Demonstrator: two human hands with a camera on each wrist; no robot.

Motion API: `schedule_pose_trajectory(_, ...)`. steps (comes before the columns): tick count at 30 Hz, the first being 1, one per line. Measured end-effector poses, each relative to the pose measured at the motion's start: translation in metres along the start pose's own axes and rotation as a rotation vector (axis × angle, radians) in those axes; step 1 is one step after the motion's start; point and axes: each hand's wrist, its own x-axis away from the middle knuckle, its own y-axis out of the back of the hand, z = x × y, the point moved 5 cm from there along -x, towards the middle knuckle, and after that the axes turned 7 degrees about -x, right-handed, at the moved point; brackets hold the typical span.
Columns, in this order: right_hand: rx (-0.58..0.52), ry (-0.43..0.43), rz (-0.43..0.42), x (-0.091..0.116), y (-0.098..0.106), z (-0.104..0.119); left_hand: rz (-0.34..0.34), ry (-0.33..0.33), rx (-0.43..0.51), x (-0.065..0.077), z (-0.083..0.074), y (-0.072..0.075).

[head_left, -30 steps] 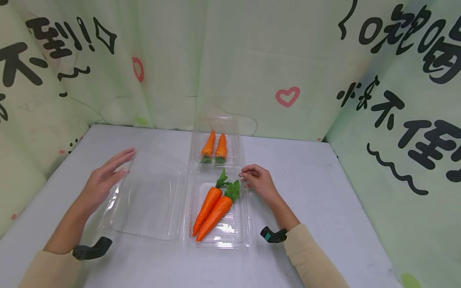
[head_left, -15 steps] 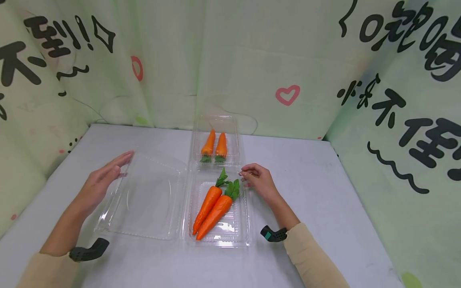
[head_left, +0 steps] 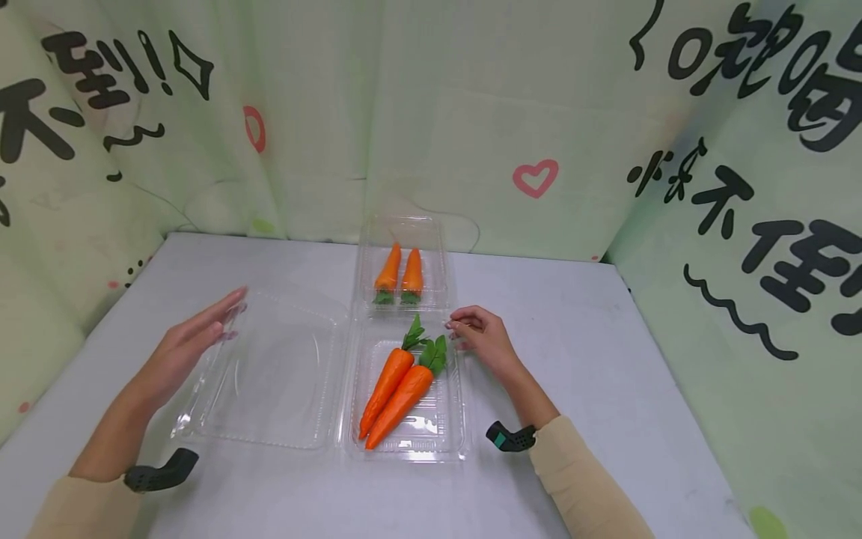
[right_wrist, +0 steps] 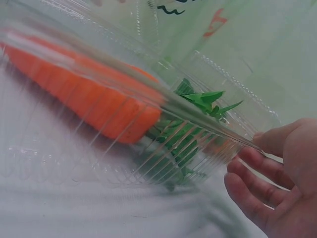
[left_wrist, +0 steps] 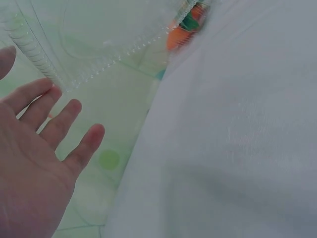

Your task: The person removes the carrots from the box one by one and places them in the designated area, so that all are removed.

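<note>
A clear plastic clamshell box (head_left: 441, 442) lies unfolded on the table. Two large orange carrots with green leaves rest slantwise in its base: the left carrot (head_left: 387, 385) and the right carrot (head_left: 408, 404). Its transparent lid (head_left: 279, 382) spreads to the left, outer side tilted up. My left hand (head_left: 178, 355) is at the lid's outer far corner, fingers extended; in the left wrist view its fingertips meet the lid's ribbed wall (left_wrist: 30, 52). With thumb and fingers my right hand (head_left: 486, 337) pinches the base's right rim near the far corner, seen closely in the right wrist view.
Behind the base stands a smaller clear box (head_left: 434, 232) with two small carrots (head_left: 399, 277) in it. The white table (head_left: 559, 352) ends at a pale green printed curtain (head_left: 444, 142) at the back and sides.
The left hand has shifted a little left and toward the person, and the lid's outer edge has swung lower and farther left. My right hand keeps its hold on the rim.
</note>
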Motion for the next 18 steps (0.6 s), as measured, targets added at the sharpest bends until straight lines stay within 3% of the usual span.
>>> schedule_pose_trajectory(11,0.007,-0.007,-0.009,-0.001,-0.002,0.001,-0.018,0.004,0.062,0.005,0.008,0.0)
schedule_pose_trajectory(18,-0.024,-0.006,0.001,0.005,-0.002,0.009,-0.023,0.023,0.021,0.007,0.014,0.0)
